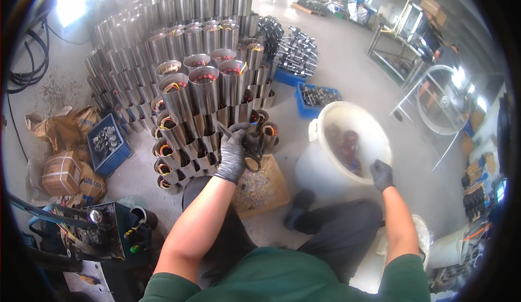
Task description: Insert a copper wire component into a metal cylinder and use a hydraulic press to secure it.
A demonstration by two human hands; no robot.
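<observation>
**Workshop floor: gloved hands at stator stack and white bucket**

Surface: bare grey concrete floor (347, 68), dusty, with debris at far left. The room is an open workshop hall, bright at the top edge, with metal racks at right.

Far left: crumpled brown paper sacks (65, 134) and taped cartons lie on the floor beside a blue crate (110, 144) of small metal parts. Black cables (27, 68) hang near the upper left wall.

Centre left: a tall stack of steel stator cylinders (190, 74), many showing coloured windings, rises from the floor in stepped rows.

Centre: the left hand (234, 153), in a grey glove, has its fingers closed around a pair of scissors (248, 149), held just against the lower front of the stack. Below it, a flat cardboard sheet (263, 185) carries snipped scraps.

Right: the right hand (381, 174), gloved, touches the rim of a white bucket (325, 161); fingers curled, grip on the rim not clear. Two further blue crates (312, 98) stand behind the bucket.
</observation>
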